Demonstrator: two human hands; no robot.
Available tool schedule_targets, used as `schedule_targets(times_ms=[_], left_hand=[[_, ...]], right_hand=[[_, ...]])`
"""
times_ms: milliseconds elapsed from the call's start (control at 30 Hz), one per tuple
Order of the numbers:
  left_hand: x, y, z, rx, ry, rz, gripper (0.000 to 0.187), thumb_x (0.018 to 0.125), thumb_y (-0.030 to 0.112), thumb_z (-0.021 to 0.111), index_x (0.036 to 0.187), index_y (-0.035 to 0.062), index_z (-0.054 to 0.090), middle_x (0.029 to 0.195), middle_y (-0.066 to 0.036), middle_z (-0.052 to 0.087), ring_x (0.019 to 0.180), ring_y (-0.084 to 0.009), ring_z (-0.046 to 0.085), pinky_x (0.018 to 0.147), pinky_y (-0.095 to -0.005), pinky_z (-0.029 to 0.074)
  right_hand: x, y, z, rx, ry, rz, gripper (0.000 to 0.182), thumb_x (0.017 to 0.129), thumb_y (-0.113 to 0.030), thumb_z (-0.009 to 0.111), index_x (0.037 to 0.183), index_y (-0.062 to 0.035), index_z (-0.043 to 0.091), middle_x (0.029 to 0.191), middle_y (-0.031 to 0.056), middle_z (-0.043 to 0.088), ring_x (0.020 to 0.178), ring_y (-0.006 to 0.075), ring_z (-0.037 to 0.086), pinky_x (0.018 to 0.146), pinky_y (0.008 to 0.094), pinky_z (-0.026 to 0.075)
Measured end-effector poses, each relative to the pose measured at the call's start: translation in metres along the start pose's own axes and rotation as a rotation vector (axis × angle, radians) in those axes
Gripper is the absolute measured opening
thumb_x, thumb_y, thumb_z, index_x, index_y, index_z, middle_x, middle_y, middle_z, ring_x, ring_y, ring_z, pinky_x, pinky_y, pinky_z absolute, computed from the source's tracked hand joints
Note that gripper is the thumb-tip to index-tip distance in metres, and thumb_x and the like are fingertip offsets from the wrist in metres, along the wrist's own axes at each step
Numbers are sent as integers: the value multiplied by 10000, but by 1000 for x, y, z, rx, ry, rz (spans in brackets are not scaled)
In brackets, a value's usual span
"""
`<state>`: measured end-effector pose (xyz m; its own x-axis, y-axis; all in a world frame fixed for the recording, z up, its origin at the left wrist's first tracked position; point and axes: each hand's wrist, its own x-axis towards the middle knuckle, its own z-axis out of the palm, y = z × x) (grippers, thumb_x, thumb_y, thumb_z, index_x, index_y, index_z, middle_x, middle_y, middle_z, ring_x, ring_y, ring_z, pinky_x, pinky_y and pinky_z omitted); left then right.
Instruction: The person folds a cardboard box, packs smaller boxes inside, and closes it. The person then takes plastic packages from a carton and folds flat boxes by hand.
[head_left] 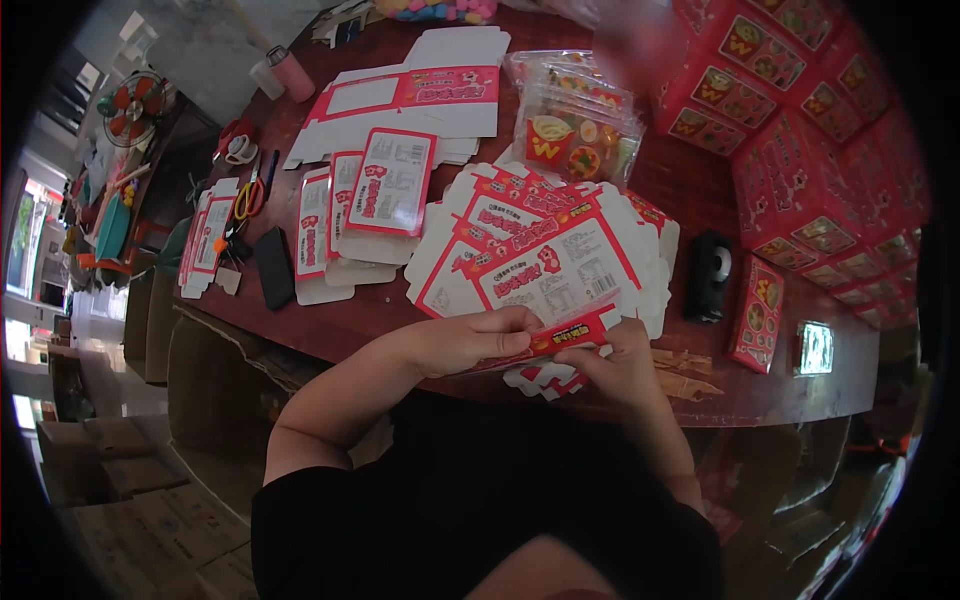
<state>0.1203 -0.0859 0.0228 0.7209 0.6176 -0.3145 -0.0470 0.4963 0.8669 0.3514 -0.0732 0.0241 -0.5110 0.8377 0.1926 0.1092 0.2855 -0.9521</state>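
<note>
Between my two hands is a small red-and-white printed carton, its red side strip facing up. My left hand grips its left end, thumb along the near edge. At the right end, the fingers of my right hand are closed around the carton near its white flap. Just beyond lies a fanned pile of flat, unfolded printed cartons, with white flaps sticking out. Part of another carton piece shows below my hands at the table's near edge. The carton's underside is hidden.
Stacked finished red boxes rise at the right, near a black tape dispenser and a single red box. Clear plastic packets lie behind. Leftward are flat cards, a black phone and scissors.
</note>
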Motion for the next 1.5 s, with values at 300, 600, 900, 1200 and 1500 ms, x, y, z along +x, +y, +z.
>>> schedule_targets(times_ms=[300,600,900,1200,1500], left_hand=[[-9,-5,12,1153,584,412,439,852,255,597,1191,12,460,1090,-210,534,1067,-357,521,870,-386,431],[-8,-27,-43,289,736,-3,383,833,114,619,1161,-38,494,1049,-137,621,932,-207,606,826,-330,470],[12,-40,-61,256,659,24,403,861,175,603,1190,-24,481,1064,-119,606,965,-182,583,844,-331,477],[16,-27,-52,186,617,8,426,836,158,626,1189,-30,478,1089,-133,596,944,-200,604,807,-316,496],[15,-12,-9,600,689,193,415,815,148,634,1135,-62,473,874,-165,631,765,-228,619,680,-338,486]], right_hand=[[19,-5,5,-194,261,-29,172,709,-134,747,858,-65,695,742,75,649,684,196,579,602,309,444],[189,90,-91,-1046,592,-199,381,791,-316,665,1092,-91,599,1064,111,554,1020,284,503,867,396,414],[213,100,-145,-695,189,22,288,761,-195,712,934,-39,542,898,52,558,867,141,532,761,282,440],[133,-1,-104,-96,385,38,100,887,-110,568,917,-18,541,794,15,548,787,57,505,695,185,399],[48,-5,18,-970,78,-296,667,690,-213,731,1279,-66,454,1350,129,423,1245,357,392,1007,480,331]])
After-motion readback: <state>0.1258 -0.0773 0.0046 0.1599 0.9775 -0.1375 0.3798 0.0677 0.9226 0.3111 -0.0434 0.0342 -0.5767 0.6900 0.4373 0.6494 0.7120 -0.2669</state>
